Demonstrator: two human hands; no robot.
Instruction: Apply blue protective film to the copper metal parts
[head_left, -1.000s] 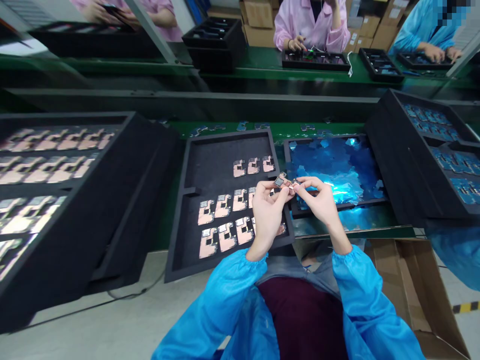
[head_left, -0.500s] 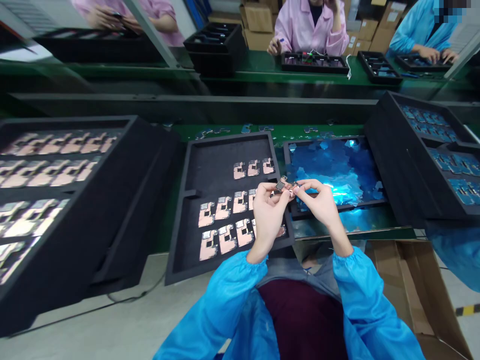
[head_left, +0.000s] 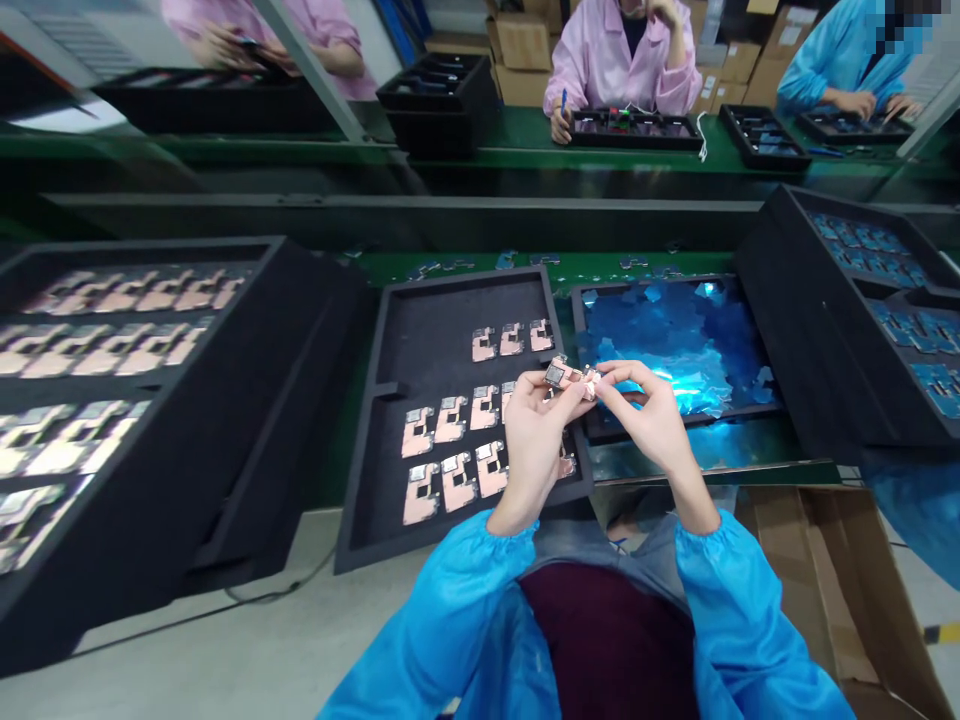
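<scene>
Your left hand (head_left: 534, 432) and right hand (head_left: 654, 418) meet above the counter (head_left: 592, 270), and the fingers of both pinch one small copper part (head_left: 562, 374) between them. The left takes the end with the dark chip, the right the other end. The part hangs over the right edge of the black foam tray (head_left: 442, 330) of copper pieces (head_left: 450, 435), just beside the tray of blue film scraps (head_left: 675, 335).

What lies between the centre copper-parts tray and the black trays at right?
In the head view, a shallow tray heaped with blue film scraps.
</scene>
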